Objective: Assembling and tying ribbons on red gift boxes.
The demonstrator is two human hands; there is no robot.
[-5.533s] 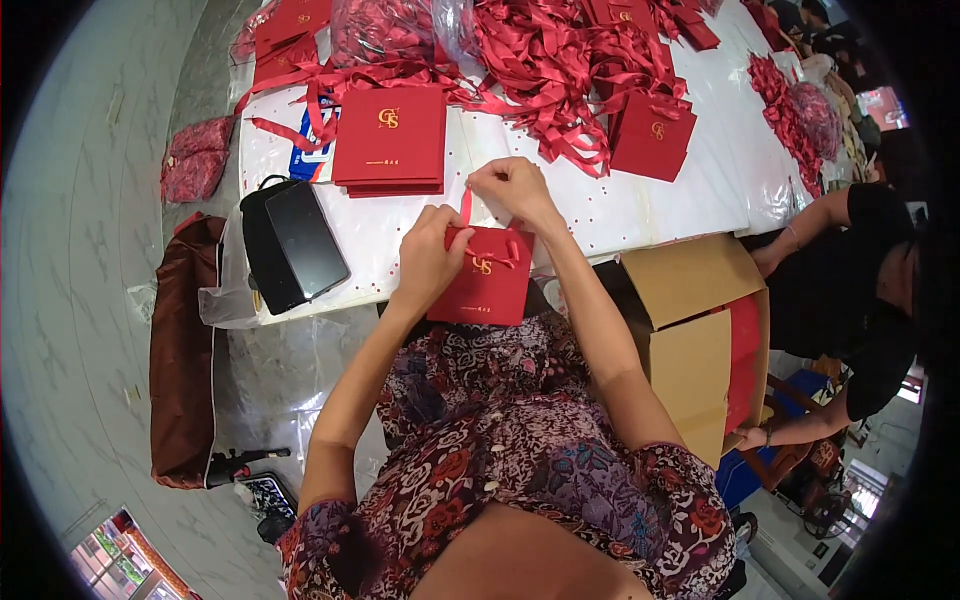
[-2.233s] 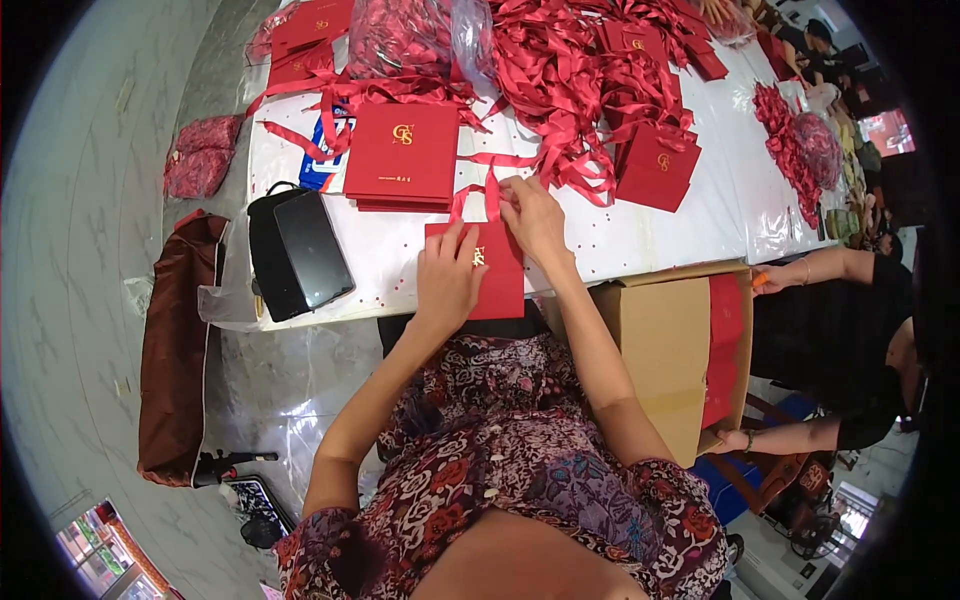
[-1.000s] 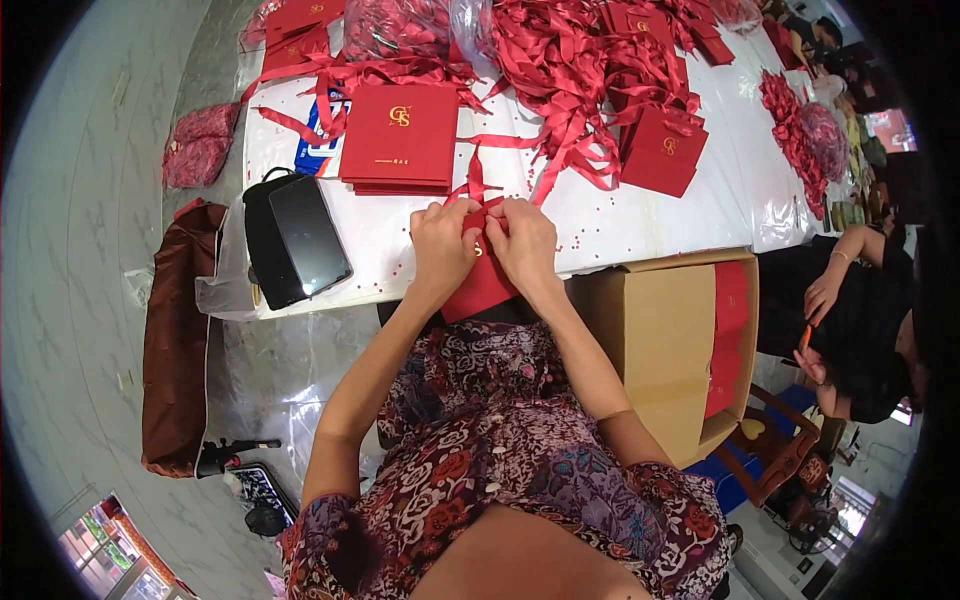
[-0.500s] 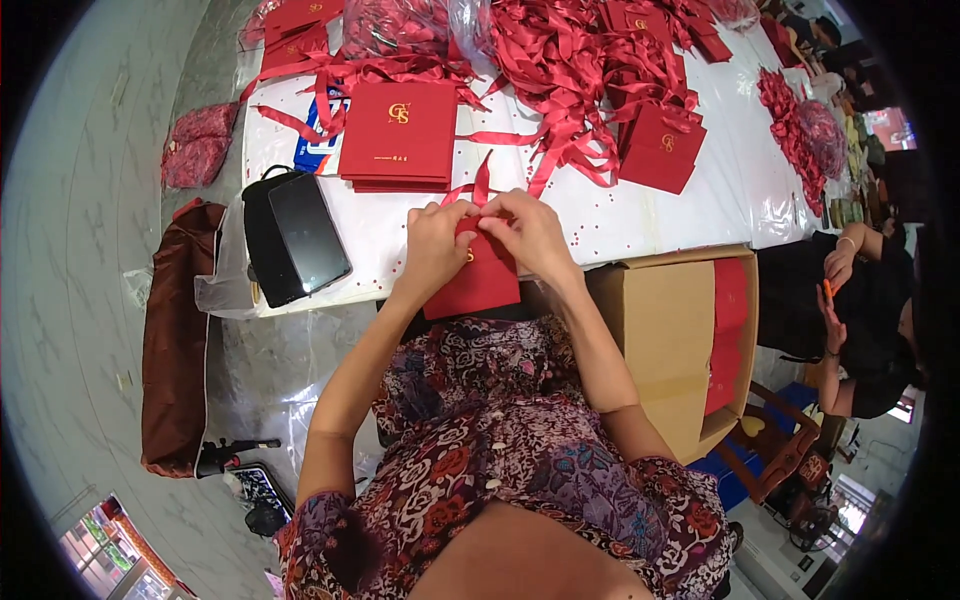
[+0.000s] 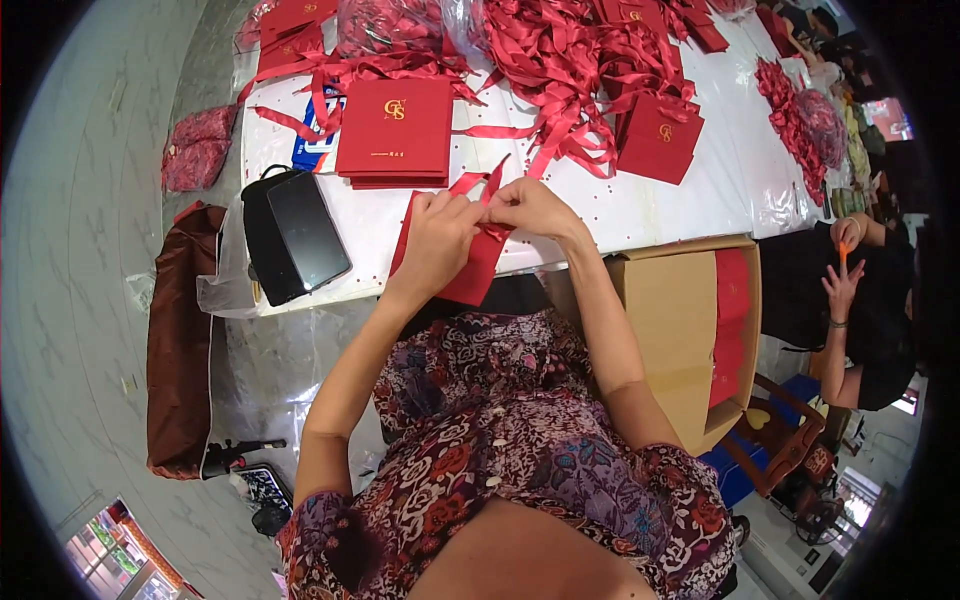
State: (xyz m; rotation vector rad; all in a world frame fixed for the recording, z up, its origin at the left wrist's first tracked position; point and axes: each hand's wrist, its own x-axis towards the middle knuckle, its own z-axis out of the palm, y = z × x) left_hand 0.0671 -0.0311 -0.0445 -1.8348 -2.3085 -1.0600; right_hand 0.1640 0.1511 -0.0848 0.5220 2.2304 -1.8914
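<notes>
White table (image 5: 640, 205): left hand (image 5: 440, 235), right hand (image 5: 530, 205), grips pinched on red ribbon (image 5: 480, 185) of red bag (image 5: 470, 265)

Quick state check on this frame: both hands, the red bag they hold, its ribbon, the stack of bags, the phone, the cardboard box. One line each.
left hand: closed on the red paper bag, at its top edge
right hand: pinching the ribbon at the bag's top
red paper bag: flat, held at the table edge
ribbon: ends sticking up, loose
stack of red bags: lying flat on the table
phone: screen dark, face up
cardboard box: open, red pieces inside
</notes>
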